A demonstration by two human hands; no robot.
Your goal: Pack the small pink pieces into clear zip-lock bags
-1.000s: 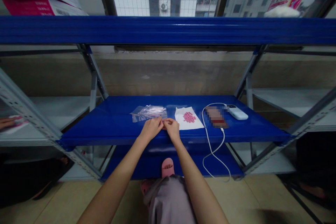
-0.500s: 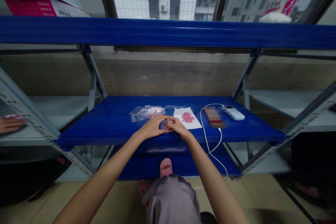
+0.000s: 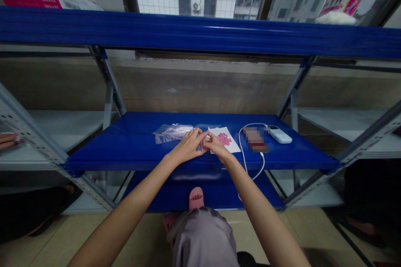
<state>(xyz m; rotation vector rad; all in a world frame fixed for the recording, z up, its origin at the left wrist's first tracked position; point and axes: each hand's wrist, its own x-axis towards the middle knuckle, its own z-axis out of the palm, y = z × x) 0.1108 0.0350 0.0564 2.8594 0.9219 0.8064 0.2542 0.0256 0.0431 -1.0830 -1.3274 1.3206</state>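
- On the blue steel shelf (image 3: 138,144), the left hand (image 3: 188,147) and right hand (image 3: 214,145) are close together, and their fingertips pinch a small clear plastic piece (image 3: 199,147), mostly hidden.
- Pink pills (image 3: 224,139) lie in a heap on white paper (image 3: 232,148), just right of the hands.
- A stack of clear zip bags (image 3: 172,132) lies just left.
- Slow, close fingertips work best for something this small.
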